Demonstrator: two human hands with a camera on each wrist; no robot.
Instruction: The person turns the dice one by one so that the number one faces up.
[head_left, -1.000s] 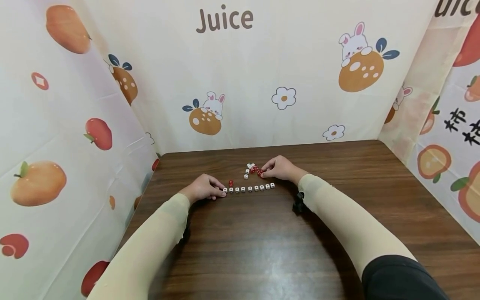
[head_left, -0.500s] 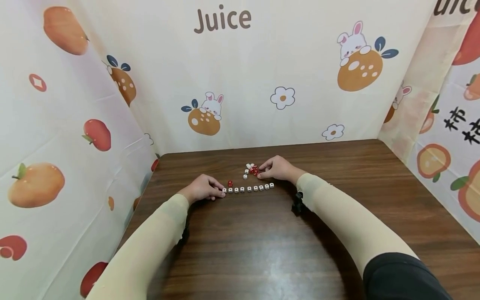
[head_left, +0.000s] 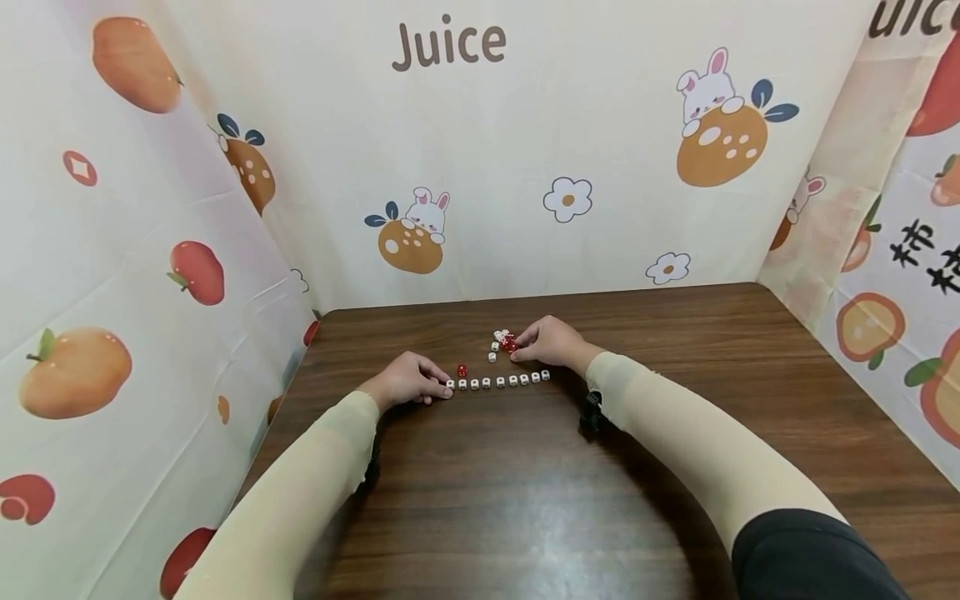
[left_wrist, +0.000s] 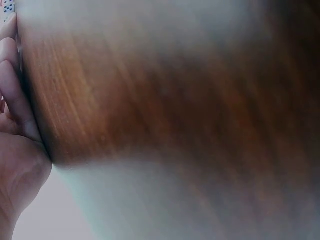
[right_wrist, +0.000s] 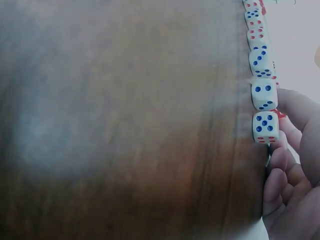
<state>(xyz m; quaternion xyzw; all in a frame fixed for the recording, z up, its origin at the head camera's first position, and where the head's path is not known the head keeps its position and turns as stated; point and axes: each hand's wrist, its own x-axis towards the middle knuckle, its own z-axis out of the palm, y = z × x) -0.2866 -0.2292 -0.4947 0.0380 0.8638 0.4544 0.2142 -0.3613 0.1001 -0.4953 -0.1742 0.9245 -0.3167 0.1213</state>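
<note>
On the brown table a row of white dice (head_left: 500,382) runs left to right. At the row's left end my left hand (head_left: 405,380) holds the last white die (head_left: 450,384) between thumb and forefinger. A single red die (head_left: 462,370) sits just behind the row near that hand. Farther back is a small cluster of red and white dice. My right hand (head_left: 557,342) pinches a red die (head_left: 513,347) at the cluster's right side, its fingertips partly covering it. In the right wrist view, a bit of red shows by the fingers, behind the row's near white die (right_wrist: 265,127).
Several white dice (head_left: 495,346) stand at the cluster's left side. Printed fabric (head_left: 487,150) rises behind the table and on both sides. A black wrist strap (head_left: 592,414) hangs under the right forearm.
My right hand has moved slightly left, bringing the red die at its fingertips closer against the cluster. The left hand stays at the row's left end.
</note>
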